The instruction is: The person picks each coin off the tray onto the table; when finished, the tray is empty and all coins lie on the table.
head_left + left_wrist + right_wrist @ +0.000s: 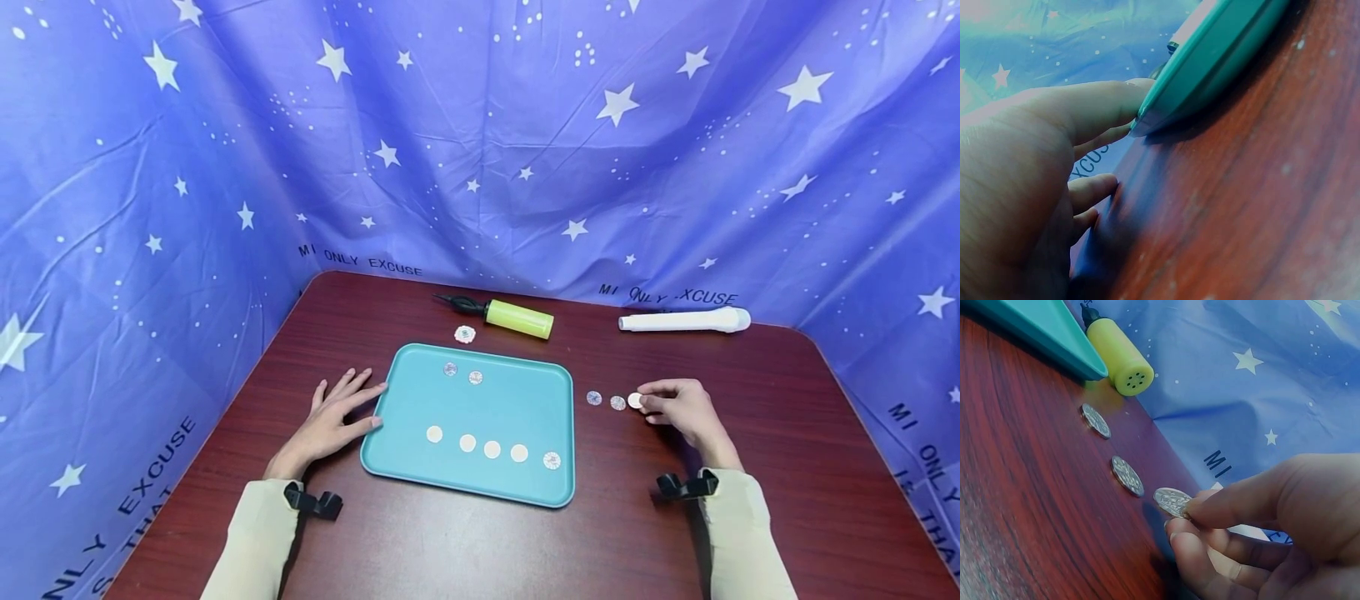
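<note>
My right hand [678, 412] pinches a silver coin [1171, 500] between thumb and fingers, just above the table to the right of the tray. Beside it on the wood lie two more coins, a near one [1127, 475] and a farther one [1095, 420]. With fingers spread, my left hand [330, 421] touches the left rim of a teal tray [405, 400]. Inside the tray, two patterned coins, one [450, 369] left of the other [476, 377], lie toward the back. A row of several coins [492, 450] runs along the front part.
Behind the tray lie a yellow-green hand pump [520, 319] with a black nozzle and a scalloped white disc [465, 334]. A white wand-like object [684, 320] rests at the back right. Blue star-printed cloth [480, 150] hangs around the dark red table [480, 550].
</note>
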Demonstrator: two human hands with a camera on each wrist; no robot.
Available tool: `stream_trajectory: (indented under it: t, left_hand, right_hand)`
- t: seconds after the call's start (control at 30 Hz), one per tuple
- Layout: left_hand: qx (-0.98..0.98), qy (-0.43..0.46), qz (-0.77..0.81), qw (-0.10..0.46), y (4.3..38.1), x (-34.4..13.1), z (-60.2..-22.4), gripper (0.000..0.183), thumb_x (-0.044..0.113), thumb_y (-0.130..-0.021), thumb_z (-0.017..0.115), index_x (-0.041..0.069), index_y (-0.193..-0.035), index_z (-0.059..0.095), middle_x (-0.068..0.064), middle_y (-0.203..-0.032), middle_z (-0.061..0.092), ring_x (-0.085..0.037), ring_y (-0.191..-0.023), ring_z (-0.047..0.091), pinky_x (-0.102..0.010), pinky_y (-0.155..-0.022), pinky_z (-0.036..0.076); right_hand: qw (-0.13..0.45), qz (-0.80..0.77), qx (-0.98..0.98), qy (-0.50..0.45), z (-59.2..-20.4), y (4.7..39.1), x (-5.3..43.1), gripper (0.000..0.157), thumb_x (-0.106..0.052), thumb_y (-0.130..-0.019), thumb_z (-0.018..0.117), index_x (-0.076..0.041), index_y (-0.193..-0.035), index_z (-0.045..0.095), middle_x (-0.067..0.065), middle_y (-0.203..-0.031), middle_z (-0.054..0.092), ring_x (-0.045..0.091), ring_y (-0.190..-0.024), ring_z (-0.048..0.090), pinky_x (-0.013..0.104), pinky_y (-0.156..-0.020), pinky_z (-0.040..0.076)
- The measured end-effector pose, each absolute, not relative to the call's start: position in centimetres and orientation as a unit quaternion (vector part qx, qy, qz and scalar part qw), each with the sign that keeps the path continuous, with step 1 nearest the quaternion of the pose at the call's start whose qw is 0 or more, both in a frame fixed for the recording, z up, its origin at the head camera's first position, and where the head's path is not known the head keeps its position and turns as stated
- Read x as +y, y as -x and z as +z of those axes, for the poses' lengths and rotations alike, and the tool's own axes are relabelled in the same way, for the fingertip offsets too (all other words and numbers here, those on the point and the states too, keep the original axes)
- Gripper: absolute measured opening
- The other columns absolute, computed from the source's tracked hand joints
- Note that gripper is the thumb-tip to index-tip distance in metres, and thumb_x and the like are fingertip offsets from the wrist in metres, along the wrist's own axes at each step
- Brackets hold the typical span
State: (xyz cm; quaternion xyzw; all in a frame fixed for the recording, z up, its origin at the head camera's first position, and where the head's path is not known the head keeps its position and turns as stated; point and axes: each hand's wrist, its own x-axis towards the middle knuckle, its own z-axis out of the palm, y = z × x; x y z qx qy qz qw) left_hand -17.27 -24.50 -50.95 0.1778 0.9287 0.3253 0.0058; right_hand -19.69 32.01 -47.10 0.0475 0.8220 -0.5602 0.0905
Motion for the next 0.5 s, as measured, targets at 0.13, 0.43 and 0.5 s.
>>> stream_trajectory:
  t: [0.13,0.43,0.5]
  left_hand:
    - [0.929,-0.178,0.325,0.006,17.31,-24.54,-50.93,0.058,0.038,-0.091,0.071,0.023,-0.145,0.056,-0.018,-0.162,0.035,-0.047,-0.154,0.018,-0.073,-0.116,-0.004]
    - [0.928,-0.177,0.327,0.009,17.23,-24.45,-50.74,0.058,0.038,-0.091,0.071,0.022,-0.145,0.055,-0.018,-0.162,0.035,-0.047,-0.154,0.017,-0.073,-0.116,-0.004]
    - [0.928,-0.178,0.328,0.009,17.18,-24.43,-50.72,0.058,0.037,-0.091,0.071,0.022,-0.145,0.056,-0.019,-0.162,0.035,-0.047,-0.154,0.017,-0.073,-0.116,-0.004]
  right_hand:
    - [0.089,-0.540,0.835,-0.052,-47.14,19.69,32.21,0.034,0.004,-0.091,0.063,0.023,-0.120,0.059,-0.006,-0.081,0.072,0.000,-0.070,0.068,0.025,-0.064,0.061]
    - [0.082,-0.471,0.875,-0.071,-46.77,19.39,31.98,0.029,0.000,-0.090,0.066,0.015,-0.114,0.067,0.003,-0.077,0.074,0.002,-0.065,0.067,0.025,-0.059,0.060]
    - [0.084,-0.463,0.879,-0.077,-46.73,19.31,31.98,0.028,-0.001,-0.090,0.066,0.015,-0.114,0.068,0.002,-0.076,0.074,0.002,-0.064,0.067,0.025,-0.059,0.060]
